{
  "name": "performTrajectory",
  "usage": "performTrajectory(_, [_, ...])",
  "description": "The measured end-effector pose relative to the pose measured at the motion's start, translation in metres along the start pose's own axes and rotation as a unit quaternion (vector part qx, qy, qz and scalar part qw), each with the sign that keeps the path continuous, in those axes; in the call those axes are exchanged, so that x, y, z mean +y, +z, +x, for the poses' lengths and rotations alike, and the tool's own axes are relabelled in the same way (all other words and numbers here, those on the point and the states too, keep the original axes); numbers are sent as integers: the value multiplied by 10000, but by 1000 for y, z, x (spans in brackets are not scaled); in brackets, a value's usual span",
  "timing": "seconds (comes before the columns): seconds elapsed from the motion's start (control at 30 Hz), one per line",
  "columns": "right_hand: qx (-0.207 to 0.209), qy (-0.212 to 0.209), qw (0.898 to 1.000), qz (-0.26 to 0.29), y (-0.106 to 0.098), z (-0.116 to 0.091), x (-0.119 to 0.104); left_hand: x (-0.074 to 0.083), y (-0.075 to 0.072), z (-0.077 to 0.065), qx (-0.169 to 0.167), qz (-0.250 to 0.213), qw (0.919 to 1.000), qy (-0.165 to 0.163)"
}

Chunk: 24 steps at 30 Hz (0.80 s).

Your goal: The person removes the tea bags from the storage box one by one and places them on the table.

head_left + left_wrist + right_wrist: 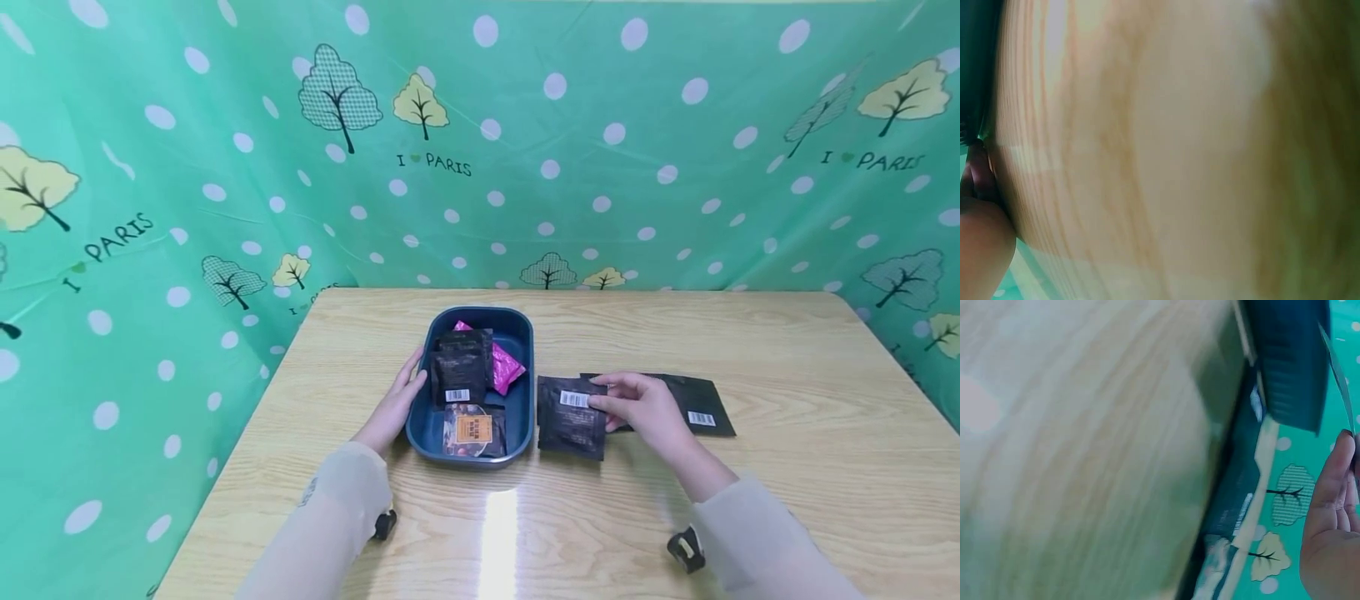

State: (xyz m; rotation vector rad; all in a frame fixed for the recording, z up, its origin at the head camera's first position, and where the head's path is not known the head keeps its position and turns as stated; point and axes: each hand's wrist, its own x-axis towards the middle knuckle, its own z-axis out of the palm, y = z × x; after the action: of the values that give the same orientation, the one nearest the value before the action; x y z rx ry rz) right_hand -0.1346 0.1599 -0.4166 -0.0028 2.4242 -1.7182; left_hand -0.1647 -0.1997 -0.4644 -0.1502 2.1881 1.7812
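A dark blue rectangular container (532, 367) with rounded corners stands on the table. Inside lie several black sachets (454, 373), a bright pink packet (507, 367) and a sachet with an orange label (468, 430). My left hand (392, 408) rests against the container's left wall, fingers extended. Between thumb and fingers, my right hand (637, 406) pinches a black sachet (568, 425) with a white barcode label, raised just right of the container. In the right wrist view that sachet (1339, 378) appears nearly edge-on above the fingertips.
More black packets (697, 400) lie on the wooden table (795, 367) behind and right of my right hand. A green patterned curtain (525, 167) hangs behind and to the left of the table. Light glares on the wood near the front.
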Motion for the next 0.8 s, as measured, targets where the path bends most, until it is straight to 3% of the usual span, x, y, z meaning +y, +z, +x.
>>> performTrajectory(0.33, [-449,231,9987,-118,6,-1,24,1,1,-2,16,-52,10000,-8])
performTrajectory(0.57, [-318,296,9986,-318,15,-1,32,2,1,-2,39,48,10000,-17])
performTrajectory(0.67, [-119,292,9976,-611,19,0,33,2,1,-2,39,62,10000,-36])
performTrajectory(0.8, [144,105,9895,-1433,23,0,31,3,1,-3,30,115,9999,-76])
